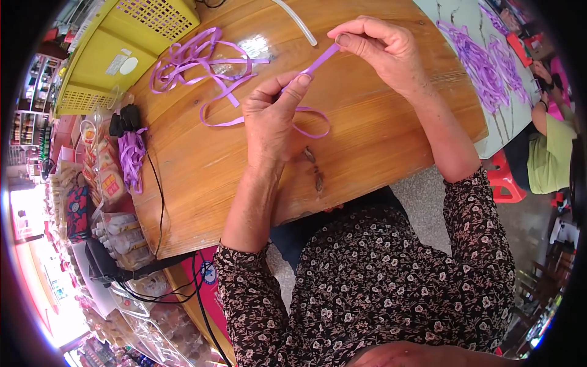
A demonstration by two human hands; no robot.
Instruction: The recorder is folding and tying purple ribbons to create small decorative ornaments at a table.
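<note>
A flat purple ribbon (322,60) is stretched between my two hands above the wooden table. My left hand (273,113) is closed on it, the thumb pressing it against the curled fingers. Farther right, my right hand (386,54) pinches the ribbon's upper end between thumb and fingertips. Below my left hand a slack loop of purple ribbon (315,125) lies on the wood. A loose tangle of purple ribbons (199,61) rests to the left of my hands.
A yellow-green plastic crate (116,46) stands at the far left. A clear tube (298,23) lies behind my hands. More purple ribbons (480,67) cover a white marbled table at right, where another person (553,147) sits. A black cable (160,196) crosses the left edge; a red stool (506,177) stands right.
</note>
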